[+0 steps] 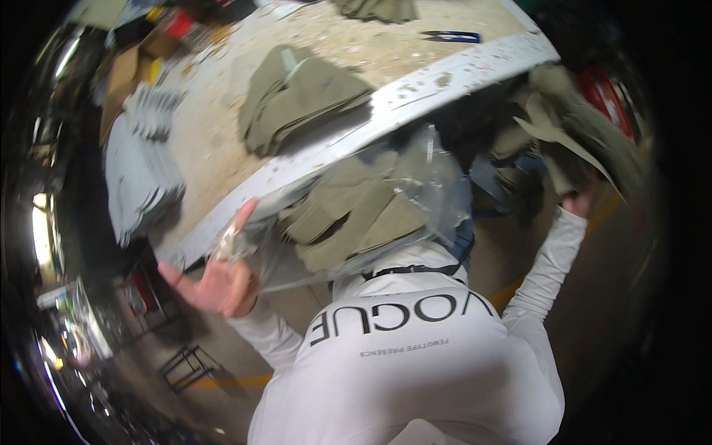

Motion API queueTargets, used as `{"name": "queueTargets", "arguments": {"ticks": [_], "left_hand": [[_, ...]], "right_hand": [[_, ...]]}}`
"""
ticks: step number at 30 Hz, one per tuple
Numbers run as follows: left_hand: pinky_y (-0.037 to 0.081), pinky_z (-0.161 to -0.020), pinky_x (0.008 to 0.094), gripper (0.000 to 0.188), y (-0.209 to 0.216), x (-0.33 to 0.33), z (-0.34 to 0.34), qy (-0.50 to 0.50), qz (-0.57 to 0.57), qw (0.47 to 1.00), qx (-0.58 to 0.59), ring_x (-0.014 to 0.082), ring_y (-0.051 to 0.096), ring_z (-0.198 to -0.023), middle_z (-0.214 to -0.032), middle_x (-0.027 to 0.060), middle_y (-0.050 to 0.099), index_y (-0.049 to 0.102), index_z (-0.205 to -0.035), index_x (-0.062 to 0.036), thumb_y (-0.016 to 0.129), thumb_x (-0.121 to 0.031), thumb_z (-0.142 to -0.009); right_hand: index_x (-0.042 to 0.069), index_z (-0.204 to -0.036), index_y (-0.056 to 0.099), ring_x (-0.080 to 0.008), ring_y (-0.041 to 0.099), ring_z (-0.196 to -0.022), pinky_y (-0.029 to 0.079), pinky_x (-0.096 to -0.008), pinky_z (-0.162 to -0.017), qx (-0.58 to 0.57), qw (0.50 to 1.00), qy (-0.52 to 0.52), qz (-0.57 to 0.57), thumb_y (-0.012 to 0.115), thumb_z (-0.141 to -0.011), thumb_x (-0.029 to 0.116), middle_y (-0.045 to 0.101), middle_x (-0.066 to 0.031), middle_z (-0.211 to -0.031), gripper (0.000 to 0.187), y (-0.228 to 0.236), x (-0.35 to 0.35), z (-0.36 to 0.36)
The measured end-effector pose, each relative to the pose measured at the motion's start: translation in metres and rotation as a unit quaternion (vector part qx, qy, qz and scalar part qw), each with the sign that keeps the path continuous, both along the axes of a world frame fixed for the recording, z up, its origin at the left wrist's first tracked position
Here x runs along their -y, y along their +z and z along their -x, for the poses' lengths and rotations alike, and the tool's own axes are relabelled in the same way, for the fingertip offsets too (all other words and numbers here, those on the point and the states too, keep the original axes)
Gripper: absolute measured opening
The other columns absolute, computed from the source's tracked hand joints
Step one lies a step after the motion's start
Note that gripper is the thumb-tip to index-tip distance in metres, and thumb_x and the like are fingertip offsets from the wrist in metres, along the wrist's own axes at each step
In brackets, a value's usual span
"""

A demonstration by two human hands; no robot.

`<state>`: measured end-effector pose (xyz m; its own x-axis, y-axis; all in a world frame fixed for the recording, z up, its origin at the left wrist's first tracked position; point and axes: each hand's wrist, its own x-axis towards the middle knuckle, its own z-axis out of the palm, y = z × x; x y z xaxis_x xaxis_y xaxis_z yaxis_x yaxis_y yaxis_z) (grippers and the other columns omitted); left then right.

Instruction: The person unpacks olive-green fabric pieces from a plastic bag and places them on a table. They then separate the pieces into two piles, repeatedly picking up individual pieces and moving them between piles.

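Note:
My left hand (222, 285) is beside the clear plastic bag (437, 185), with thumb and index finger spread wide. Something pale and shiny is wrapped on its index finger; I cannot tell if it is tape or film. In the bag, over my lap, lie several olive cloth pieces (356, 211). Off to the right, my right hand (578, 202) grips a bunch of olive fabric pieces (564, 126) by the lower end. Its fingers are partly hidden by the cloth. A folded olive cloth stack (300, 100) rests on the table near its edge.
The worktable (215, 141) has a white front edge and scattered scraps. Blue-handled thread snips (452, 36) lie at the far right. Grey cloth stacks (141, 178) and a cardboard box (130, 74) stand left. A red round object (604, 100) is behind the right-hand cloth.

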<state>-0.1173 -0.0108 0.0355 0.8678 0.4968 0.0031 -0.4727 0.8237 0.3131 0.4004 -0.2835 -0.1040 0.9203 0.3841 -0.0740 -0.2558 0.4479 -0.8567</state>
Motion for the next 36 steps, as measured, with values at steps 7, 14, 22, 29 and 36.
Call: {"name": "queueTargets", "arguments": {"ticks": [7, 14, 22, 29, 36], "left_hand": [[0.036, -0.036, 0.0197, 0.132, 0.012, 0.004, -0.021, 0.024, -0.023, 0.999, 0.020, 0.0107, 0.041, -0.039, -0.060, 0.0114, 0.054, -0.030, -0.137, 0.0076, 0.050, -0.079, -0.078], [0.038, -0.036, 0.0204, 0.134, 0.007, 0.005, -0.009, 0.014, -0.042, 0.999, 0.030, 0.0126, 0.046, -0.047, -0.086, 0.0240, 0.062, -0.026, -0.138, 0.0122, 0.049, -0.081, -0.076], [0.040, -0.040, 0.0200, 0.141, 0.012, 0.019, -0.020, 0.023, -0.124, 0.992, 0.025, 0.0139, 0.051, -0.048, -0.146, 0.0387, -0.020, -0.029, -0.135, 0.0135, 0.055, -0.080, -0.073], [0.034, -0.037, 0.0148, 0.147, 0.008, 0.015, -0.012, -0.083, -0.262, 0.960, -0.062, 0.0029, 0.035, -0.040, -0.079, 0.0231, 0.063, -0.029, -0.136, 0.0113, 0.054, -0.087, -0.065], [0.045, -0.039, 0.0224, 0.127, -0.007, 0.006, 0.031, 0.005, -0.149, 0.986, -0.081, 0.0132, 0.049, -0.040, -0.059, 0.0115, 0.057, -0.031, -0.139, 0.0032, 0.049, -0.076, -0.081]], "right_hand": [[-0.001, -0.121, 0.052, -0.0257, 0.055, -0.103, 0.044, -0.0409, -0.091, 0.085, 0.799, 0.534, -0.264, 0.061, -0.087, 0.029, 0.059, -0.0159, -0.115, 0.046, 0.089, -0.151, 0.154], [-0.005, -0.134, 0.042, -0.0292, 0.057, -0.117, 0.043, -0.0381, -0.101, 0.139, 0.798, 0.586, -0.021, 0.057, -0.093, 0.028, 0.059, -0.0181, -0.125, 0.056, 0.048, -0.216, 0.299], [-0.009, -0.114, 0.036, -0.0509, 0.061, -0.080, 0.050, -0.0537, -0.069, 0.370, 0.668, 0.598, 0.244, 0.057, -0.091, 0.046, 0.060, -0.0355, -0.082, 0.063, 0.082, -0.179, 0.322], [-0.010, -0.082, 0.062, -0.0472, 0.064, -0.076, 0.051, -0.0524, -0.070, 0.431, 0.625, 0.549, 0.351, 0.050, -0.090, 0.057, 0.063, -0.0304, -0.075, 0.068, 0.087, -0.211, 0.305], [0.004, -0.096, 0.071, -0.0142, 0.065, -0.066, 0.051, -0.0267, -0.061, 0.385, 0.843, 0.316, 0.205, 0.067, -0.087, 0.020, 0.069, -0.0095, -0.077, 0.018, 0.041, -0.144, 0.196]]}}
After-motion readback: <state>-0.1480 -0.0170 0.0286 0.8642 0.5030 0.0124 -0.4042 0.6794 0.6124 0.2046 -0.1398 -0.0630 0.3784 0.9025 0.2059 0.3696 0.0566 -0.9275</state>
